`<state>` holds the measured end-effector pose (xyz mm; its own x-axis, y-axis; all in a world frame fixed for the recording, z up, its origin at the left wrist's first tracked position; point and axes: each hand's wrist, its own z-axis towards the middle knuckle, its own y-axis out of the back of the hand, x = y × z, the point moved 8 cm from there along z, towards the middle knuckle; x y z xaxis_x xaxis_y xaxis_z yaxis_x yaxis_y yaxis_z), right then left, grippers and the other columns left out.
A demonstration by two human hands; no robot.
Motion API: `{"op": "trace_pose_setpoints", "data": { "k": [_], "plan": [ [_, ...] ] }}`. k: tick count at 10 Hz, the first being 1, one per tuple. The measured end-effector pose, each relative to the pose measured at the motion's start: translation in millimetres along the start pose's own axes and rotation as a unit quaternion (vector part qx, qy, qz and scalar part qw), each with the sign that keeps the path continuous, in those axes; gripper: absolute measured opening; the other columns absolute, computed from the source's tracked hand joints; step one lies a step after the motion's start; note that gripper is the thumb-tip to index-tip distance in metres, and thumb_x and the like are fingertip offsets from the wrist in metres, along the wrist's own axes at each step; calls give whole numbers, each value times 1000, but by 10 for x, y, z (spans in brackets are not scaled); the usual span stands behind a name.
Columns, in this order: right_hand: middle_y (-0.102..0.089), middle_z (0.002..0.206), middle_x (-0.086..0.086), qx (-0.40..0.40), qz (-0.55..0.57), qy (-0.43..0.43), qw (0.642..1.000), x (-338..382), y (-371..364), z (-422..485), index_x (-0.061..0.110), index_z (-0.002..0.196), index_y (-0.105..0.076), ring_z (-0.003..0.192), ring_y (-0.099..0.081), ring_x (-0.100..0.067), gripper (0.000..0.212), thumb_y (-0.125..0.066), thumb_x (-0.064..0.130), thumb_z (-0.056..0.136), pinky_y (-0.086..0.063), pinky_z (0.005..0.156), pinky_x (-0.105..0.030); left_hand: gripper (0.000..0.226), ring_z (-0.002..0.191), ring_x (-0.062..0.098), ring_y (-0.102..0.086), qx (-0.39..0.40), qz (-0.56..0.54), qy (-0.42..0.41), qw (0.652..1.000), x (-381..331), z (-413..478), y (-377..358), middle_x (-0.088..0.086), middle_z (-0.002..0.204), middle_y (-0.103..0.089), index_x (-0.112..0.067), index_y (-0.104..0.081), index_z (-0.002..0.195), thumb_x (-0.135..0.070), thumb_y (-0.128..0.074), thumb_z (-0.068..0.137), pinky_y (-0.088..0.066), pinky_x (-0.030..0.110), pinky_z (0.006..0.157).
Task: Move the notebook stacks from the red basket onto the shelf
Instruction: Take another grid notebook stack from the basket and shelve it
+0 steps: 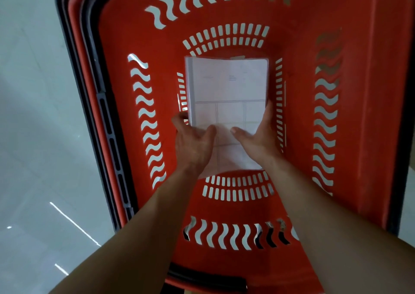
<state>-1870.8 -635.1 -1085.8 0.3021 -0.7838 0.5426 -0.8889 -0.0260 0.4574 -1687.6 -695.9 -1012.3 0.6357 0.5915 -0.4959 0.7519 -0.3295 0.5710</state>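
A white notebook stack (228,91), wrapped in clear plastic, lies flat on the bottom of the red basket (370,114). Its top cover shows faint printed lines and boxes. My left hand (193,143) holds the stack's near left edge, thumb on top and fingers curled round the side. My right hand (258,136) holds the near right edge the same way, thumb lying across the cover. Both forearms reach down into the basket from the bottom of the view. The shelf is out of view.
The basket's walls have wavy slots and its floor has rows of short slots. Black rims (94,118) of nested baskets run along the left side, and a black handle (206,278) sits at the near edge. A pale tiled floor (33,136) lies to the left.
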Motion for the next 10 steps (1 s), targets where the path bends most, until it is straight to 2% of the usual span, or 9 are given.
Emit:
{"op": "trace_pose_setpoints", "data": {
  "k": [1, 2, 3, 4, 5, 6, 7, 8, 10],
  "plan": [
    [0, 171, 3, -6, 4, 6, 1000, 8, 17, -14, 34, 158, 15, 157, -4, -21, 118, -74, 55, 84, -17, 125, -54, 70, 100, 18, -60, -10, -15, -16, 1000, -14, 16, 12, -3, 112, -53, -22, -27, 130, -45, -69, 79, -56, 43, 93],
    [1, 171, 3, -7, 16, 13, 1000, 14, 64, -25, 27, 161, 13, 157, -3, -18, 117, -74, 50, 86, -12, 127, -49, 82, 84, 4, -60, 14, -21, -26, 999, -48, 66, -32, -16, 105, -56, -21, -20, 148, -32, -74, 87, -50, 49, 104],
    [-1, 171, 4, -28, 8, 10, 1000, 19, 99, -17, 27, 161, 9, 157, -3, -18, 116, -73, 57, 84, -11, 127, -46, 96, 85, -6, -54, 72, 3, -41, 997, -195, 68, -90, -1, 129, -61, -23, -1, 161, -22, -69, 95, -42, 49, 111],
    [-4, 171, 2, -49, 32, 0, 998, 38, 119, -26, 26, 161, 5, 157, -6, -19, 115, -62, 72, 81, -13, 127, -49, 92, 86, -9, -50, 90, 9, -66, 994, -288, 82, -96, 5, 144, -54, -26, -3, 161, -26, -68, 96, -44, 50, 109],
    [-6, 171, -1, -57, 30, -15, 998, 43, 113, -56, 25, 161, 4, 157, -7, -21, 122, -48, 88, 71, -15, 126, -51, 91, 78, -13, -50, 86, -6, -67, 994, -275, 71, -101, -12, 120, -61, -26, -8, 161, -30, -70, 94, -47, 53, 106],
    [-10, 170, -5, -59, 10, -18, 998, 93, 152, -105, 22, 161, 0, 157, -10, -24, 124, -49, 90, 70, -15, 126, -50, 89, 80, -10, -55, 89, -11, -72, 993, -320, 50, -65, -21, 106, -58, -25, -10, 161, -28, -69, 95, -50, 48, 105],
    [-16, 169, -9, -38, -4, -15, 999, 144, 217, -149, 18, 162, -5, 156, -15, -26, 124, -40, 95, 71, -17, 125, -51, 81, 83, -9, -58, 104, -22, -92, 990, -507, -37, 20, -18, 107, -57, -26, -18, 158, -24, -68, 95, -58, 32, 90],
    [-22, 168, -1, -5, 14, -31, 999, 151, 225, -254, 31, 161, -11, 155, -20, -24, 123, -32, 105, 65, -18, 124, -54, 77, 85, -10, -60, 118, -26, -111, 986, -751, -192, 183, -17, 113, -54, -28, -23, 155, -22, -69, 94, -53, 9, 63],
    [-26, 166, 6, 76, 193, -101, 973, 407, 351, -576, 30, 160, -23, 153, -25, -17, 134, -57, 101, 51, -19, 125, -45, 83, 109, 15, -66, 153, -51, -142, 977, -1078, -514, 557, -1, 133, -57, -28, -16, 159, -26, -68, 95, -63, 37, 80]
  ]
}}
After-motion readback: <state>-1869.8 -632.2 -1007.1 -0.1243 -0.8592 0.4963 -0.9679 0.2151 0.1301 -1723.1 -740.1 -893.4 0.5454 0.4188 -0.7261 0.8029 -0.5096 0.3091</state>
